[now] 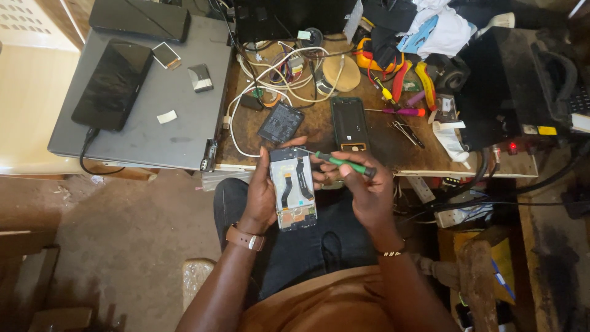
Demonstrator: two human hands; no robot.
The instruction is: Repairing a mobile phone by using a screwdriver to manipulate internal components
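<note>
Both forearms rise from the lower frame edge above the person's lap. Left hand (261, 193) is curled around the left side of an opened phone (293, 189), gripping it with its back cover off and internals facing up. Phone's long axis runs toward and away from the body, top end just short of the near edge of the desk (319, 132). Right hand (362, 187) is pinched on a green-handled screwdriver (341, 164); its shaft points left, tip at the phone's upper right corner. Right hand therefore lies just right of the phone, nearly touching it. On the desk beyond lie a battery (280, 122) and a dark phone cover (349, 123), side by side. Tangled white cables (276, 74) lie behind them. A closed grey laptop (144, 98) occupies the left end.
</note>
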